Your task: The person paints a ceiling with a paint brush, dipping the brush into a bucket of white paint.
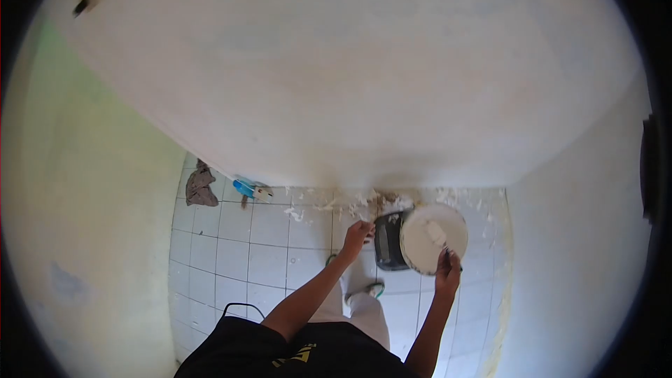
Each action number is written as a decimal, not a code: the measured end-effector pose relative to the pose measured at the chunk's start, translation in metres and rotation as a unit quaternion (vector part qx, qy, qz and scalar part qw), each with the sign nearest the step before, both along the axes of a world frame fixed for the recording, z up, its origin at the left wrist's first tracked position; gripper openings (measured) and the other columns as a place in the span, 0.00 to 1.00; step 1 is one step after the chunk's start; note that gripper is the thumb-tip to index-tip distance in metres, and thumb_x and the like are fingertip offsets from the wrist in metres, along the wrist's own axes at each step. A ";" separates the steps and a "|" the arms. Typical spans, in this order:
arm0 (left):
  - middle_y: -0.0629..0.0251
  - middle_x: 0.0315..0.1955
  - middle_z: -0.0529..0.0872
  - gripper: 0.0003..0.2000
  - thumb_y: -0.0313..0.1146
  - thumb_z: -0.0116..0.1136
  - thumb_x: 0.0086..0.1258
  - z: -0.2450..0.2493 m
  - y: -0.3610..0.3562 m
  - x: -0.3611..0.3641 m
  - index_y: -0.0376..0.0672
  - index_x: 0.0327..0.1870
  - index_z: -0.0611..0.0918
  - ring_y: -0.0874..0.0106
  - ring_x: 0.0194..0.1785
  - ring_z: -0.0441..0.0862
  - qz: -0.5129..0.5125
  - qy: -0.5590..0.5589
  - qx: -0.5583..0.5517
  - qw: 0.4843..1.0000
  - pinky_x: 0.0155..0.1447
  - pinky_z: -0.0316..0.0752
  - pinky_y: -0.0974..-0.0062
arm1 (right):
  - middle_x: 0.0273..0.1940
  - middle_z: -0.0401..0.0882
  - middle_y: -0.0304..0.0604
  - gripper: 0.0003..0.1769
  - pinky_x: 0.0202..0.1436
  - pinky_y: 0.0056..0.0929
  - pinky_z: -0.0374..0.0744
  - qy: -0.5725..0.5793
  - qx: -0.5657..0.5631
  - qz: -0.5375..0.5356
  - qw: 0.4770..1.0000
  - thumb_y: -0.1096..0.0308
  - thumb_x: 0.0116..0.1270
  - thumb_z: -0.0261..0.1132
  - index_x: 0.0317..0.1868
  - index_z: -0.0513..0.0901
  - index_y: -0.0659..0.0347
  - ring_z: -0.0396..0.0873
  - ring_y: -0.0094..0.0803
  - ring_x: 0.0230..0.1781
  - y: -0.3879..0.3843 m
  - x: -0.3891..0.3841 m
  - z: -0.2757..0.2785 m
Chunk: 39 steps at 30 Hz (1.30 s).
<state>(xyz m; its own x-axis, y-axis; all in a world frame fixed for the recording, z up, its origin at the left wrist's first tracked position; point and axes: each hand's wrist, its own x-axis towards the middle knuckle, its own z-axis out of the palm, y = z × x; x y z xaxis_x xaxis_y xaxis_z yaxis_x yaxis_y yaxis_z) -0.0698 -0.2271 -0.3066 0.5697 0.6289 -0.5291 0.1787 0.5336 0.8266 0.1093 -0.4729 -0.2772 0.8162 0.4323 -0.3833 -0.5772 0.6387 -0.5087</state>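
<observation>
My right hand [448, 270] is closed around the dark handle of a putty knife [437, 234]. Its broad end is coated in white and lies over the pale, thick filler [418, 243] in a round bucket [389, 241] with a dark side. My left hand [358, 237] is beside the bucket's left edge, its fingers curled in. Whether that hand touches the bucket or pinches something small cannot be made out.
White scraps [297, 213] litter the tiled floor [269, 262] along the base of the pale wall [364, 98]. A crumpled grey-brown cloth [201, 185] lies in the left corner near a blue-and-white object [245, 187]. Side walls stand close on both sides.
</observation>
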 end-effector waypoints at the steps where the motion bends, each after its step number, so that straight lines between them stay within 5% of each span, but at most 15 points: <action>1: 0.67 0.40 0.84 0.13 0.45 0.57 0.74 0.012 0.003 -0.012 0.45 0.46 0.80 0.75 0.42 0.82 0.017 -0.012 0.012 1.000 0.47 0.75 0.73 | 0.43 0.83 0.45 0.07 0.62 0.34 0.83 -0.001 0.002 0.017 1.000 0.78 0.67 0.64 0.45 0.80 0.68 0.83 0.35 0.48 0.015 -0.008 0.009; 10: 0.70 0.36 0.83 0.08 0.40 0.64 0.70 0.086 0.076 -0.117 0.47 0.38 0.80 0.75 0.42 0.82 0.178 -0.128 -0.005 0.976 0.47 0.74 0.71 | 0.42 0.84 0.51 0.10 0.57 0.36 0.85 -0.090 -0.007 0.105 0.990 0.78 0.67 0.62 0.48 0.80 0.69 0.85 0.42 0.47 0.183 -0.096 0.093; 18: 0.72 0.32 0.82 0.08 0.38 0.63 0.71 0.119 0.175 -0.206 0.46 0.35 0.79 0.78 0.38 0.81 0.227 -0.162 0.011 0.960 0.44 0.74 0.75 | 0.42 0.81 0.52 0.06 0.50 0.41 0.89 -0.243 -0.008 -0.023 0.970 0.80 0.66 0.62 0.42 0.81 0.74 0.85 0.46 0.42 0.330 -0.210 0.168; 30: 0.72 0.32 0.80 0.10 0.43 0.57 0.75 0.171 0.334 -0.275 0.47 0.40 0.79 0.77 0.37 0.79 0.228 -0.211 0.036 0.950 0.45 0.71 0.74 | 0.45 0.83 0.52 0.08 0.53 0.42 0.88 -0.572 -0.110 -0.199 0.788 0.88 0.65 0.61 0.43 0.83 0.73 0.83 0.38 0.48 0.475 -0.220 0.245; 34: 0.71 0.32 0.80 0.10 0.43 0.55 0.76 0.191 0.356 -0.256 0.46 0.40 0.79 0.77 0.38 0.79 0.204 -0.226 0.077 0.949 0.47 0.72 0.73 | 0.41 0.86 0.49 0.12 0.53 0.33 0.83 -0.605 -0.173 -0.255 0.734 0.90 0.60 0.63 0.41 0.85 0.68 0.85 0.37 0.47 0.497 -0.214 0.250; 39: 0.72 0.31 0.80 0.10 0.44 0.58 0.74 0.193 0.378 -0.240 0.48 0.39 0.79 0.74 0.38 0.79 0.199 -0.240 0.077 0.947 0.48 0.72 0.69 | 0.43 0.86 0.52 0.11 0.50 0.35 0.83 -0.646 -0.258 -0.278 0.662 0.87 0.59 0.66 0.42 0.86 0.67 0.86 0.42 0.46 0.537 -0.218 0.243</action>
